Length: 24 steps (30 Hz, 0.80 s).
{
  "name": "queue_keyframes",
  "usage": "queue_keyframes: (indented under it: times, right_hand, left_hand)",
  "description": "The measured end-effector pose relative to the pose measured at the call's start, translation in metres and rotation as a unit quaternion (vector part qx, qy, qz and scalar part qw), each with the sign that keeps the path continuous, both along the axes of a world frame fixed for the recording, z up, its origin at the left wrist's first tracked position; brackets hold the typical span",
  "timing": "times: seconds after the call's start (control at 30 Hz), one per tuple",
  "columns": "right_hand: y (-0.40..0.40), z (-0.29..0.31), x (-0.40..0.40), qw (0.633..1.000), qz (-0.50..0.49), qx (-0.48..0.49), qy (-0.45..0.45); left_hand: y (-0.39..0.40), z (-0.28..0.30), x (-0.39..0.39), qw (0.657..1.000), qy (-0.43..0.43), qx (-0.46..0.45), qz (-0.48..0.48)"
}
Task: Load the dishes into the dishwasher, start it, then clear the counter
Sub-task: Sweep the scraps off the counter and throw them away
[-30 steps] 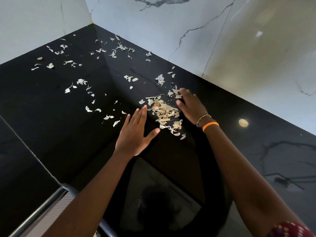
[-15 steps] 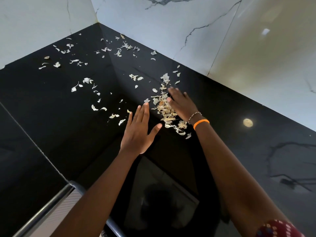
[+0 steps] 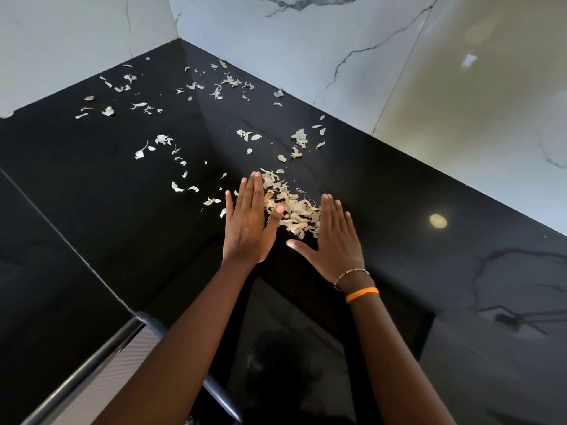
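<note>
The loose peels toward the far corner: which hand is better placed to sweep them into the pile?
Probably the left hand: the scattered peels lie on its side of the pile, while the right hand flanks the other side.

the right hand (image 3: 333,240), which a second ago lay over the far side of the pile of peelings (image 3: 291,210) with its fingers reaching toward the wall, has pulled back to the pile's near right side, flat, fingers straight and thumb spread. the left hand (image 3: 248,228) has slid up against the pile's left edge (its thumb now touches the scraps). the pile sits tighter between the two palms, drawn a little nearer the counter's front edge.
</note>
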State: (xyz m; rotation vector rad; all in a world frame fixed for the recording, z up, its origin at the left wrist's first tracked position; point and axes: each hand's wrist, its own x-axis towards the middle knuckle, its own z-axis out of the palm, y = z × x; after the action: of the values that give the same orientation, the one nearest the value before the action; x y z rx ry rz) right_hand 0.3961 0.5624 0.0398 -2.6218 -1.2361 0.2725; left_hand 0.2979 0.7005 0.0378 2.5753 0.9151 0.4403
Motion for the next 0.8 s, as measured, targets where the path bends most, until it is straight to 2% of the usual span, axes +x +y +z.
queue_keyframes:
  times: [0.17,0.3,0.4,0.47,0.5,0.6,0.7,0.8]
  right_hand:
    - [0.067,-0.006,0.001,0.999,0.018,0.022,-0.015]
    - [0.115,-0.007,0.010,0.999,0.050,0.017,-0.001]
    - [0.148,0.002,0.004,0.994,0.053,0.053,0.074]
    - [0.162,0.011,-0.006,0.976,0.051,0.125,0.170]
    - [0.163,0.017,-0.016,0.969,0.064,0.151,0.187]
    - [0.145,0.019,-0.058,0.970,0.191,0.112,0.101]
    - [0.106,0.005,-0.100,0.930,0.363,0.053,0.011]
    - [0.107,-0.006,-0.104,0.909,0.415,0.005,-0.043]
  left_hand:
    - [0.001,0.002,0.002,0.999,-0.043,-0.003,0.018]
    - [0.003,0.004,-0.004,0.981,-0.173,-0.065,0.063]
    - [0.007,0.008,-0.014,0.964,-0.201,-0.094,0.145]
    - [0.020,0.010,-0.030,0.967,-0.166,-0.079,0.176]
    - [0.032,0.011,-0.044,0.971,-0.139,-0.057,0.184]
    - [0.079,0.009,-0.089,0.974,-0.031,0.000,0.222]
    - [0.102,0.002,-0.115,0.969,0.077,-0.021,0.234]
    - [0.108,-0.005,-0.119,0.968,0.135,-0.012,0.210]
